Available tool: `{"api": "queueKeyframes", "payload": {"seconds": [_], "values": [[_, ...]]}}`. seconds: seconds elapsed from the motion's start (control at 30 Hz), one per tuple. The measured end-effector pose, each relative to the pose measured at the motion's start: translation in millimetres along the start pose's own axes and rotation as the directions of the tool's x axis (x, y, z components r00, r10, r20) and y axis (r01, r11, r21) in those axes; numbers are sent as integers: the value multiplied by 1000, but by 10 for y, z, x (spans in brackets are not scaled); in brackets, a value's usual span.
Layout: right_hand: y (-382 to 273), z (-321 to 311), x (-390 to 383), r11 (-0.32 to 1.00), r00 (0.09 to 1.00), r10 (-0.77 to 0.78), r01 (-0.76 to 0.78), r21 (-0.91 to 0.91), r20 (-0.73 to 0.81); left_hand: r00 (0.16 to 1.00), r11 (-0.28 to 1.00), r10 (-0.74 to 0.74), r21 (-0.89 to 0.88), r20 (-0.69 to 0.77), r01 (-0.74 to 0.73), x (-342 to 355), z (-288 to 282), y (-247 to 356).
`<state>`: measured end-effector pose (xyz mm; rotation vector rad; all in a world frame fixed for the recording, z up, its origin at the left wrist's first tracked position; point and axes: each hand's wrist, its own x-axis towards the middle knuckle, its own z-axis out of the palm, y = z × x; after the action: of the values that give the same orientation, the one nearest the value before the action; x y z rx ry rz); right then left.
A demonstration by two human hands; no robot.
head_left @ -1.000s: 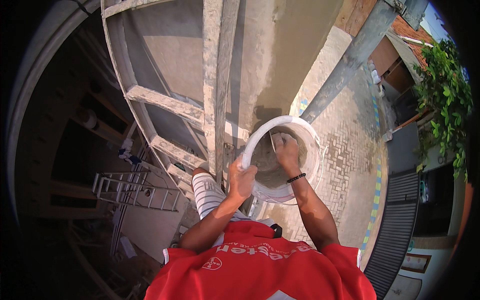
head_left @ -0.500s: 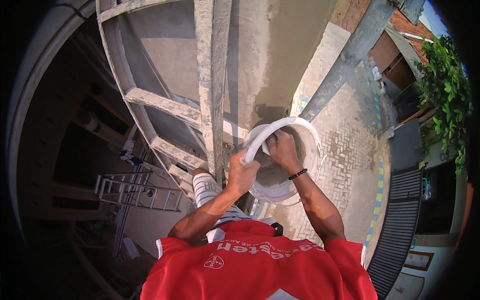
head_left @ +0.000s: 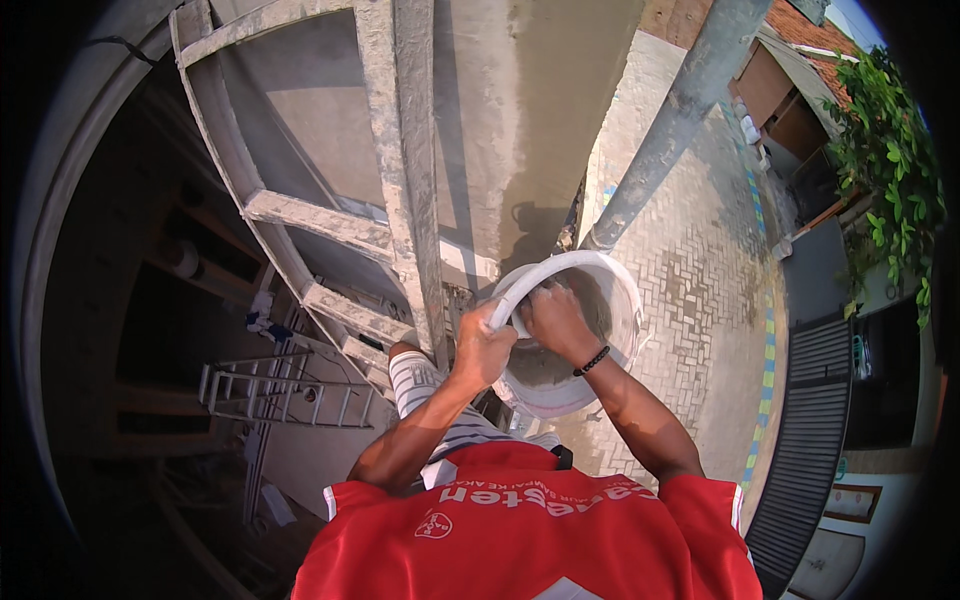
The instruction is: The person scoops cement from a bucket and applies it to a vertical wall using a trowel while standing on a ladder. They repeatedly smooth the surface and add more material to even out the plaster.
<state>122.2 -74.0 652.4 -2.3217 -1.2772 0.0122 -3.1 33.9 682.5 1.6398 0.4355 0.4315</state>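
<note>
I have my left hand (head_left: 485, 340) closed over the white rim of a plastic bucket (head_left: 628, 318), which is high above the paving and holds grey wet mortar (head_left: 550, 372). My right hand (head_left: 548, 318) is closed inside the bucket on a flat scraping tool, mostly hidden by my fingers, at the left inner wall. A black bead bracelet (head_left: 592, 362) is on that wrist. My leg in striped shorts (head_left: 415, 380) rests beside weathered scaffolding (head_left: 410, 180), and a partly damp plastered wall (head_left: 550, 120) stands just beyond the bucket.
A thick grey pole (head_left: 680, 110) slants up beside the wall. Far below lie a paved lane (head_left: 690, 290) with a dark slatted gate (head_left: 810, 430) and a leafy tree (head_left: 890, 200) at right. At left, an aluminium ladder (head_left: 280, 395) stands in a shaded porch.
My right hand has moved leftward and down within the bucket, toward the wall beside my left hand. The bucket's rim sits a little lower in view, and the surroundings have shifted slightly.
</note>
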Motion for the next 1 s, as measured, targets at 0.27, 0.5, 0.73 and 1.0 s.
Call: {"api": "queueKeyframes", "payload": {"seconds": [0.27, 0.5, 0.73, 1.0], "values": [[5, 69, -135, 1000, 996, -16, 16, 9, 87, 999, 998, -37, -42, 30, 38, -47, 40, -33], [118, 194, -335, 998, 995, -47, 51, -46, 91, 989, 985, 146, 86, 16, -147, -63, 167, -224], [142, 220, -360, 991, 991, -2, -15, 132, 132, 963, 964, 264, 15, -55, -264, -44, 254, -153], [294, 209, -397, 981, 993, -66, 47, 189, 96, 977, 978, 206, -52, 55, -203, -5, 199, -108]]}}
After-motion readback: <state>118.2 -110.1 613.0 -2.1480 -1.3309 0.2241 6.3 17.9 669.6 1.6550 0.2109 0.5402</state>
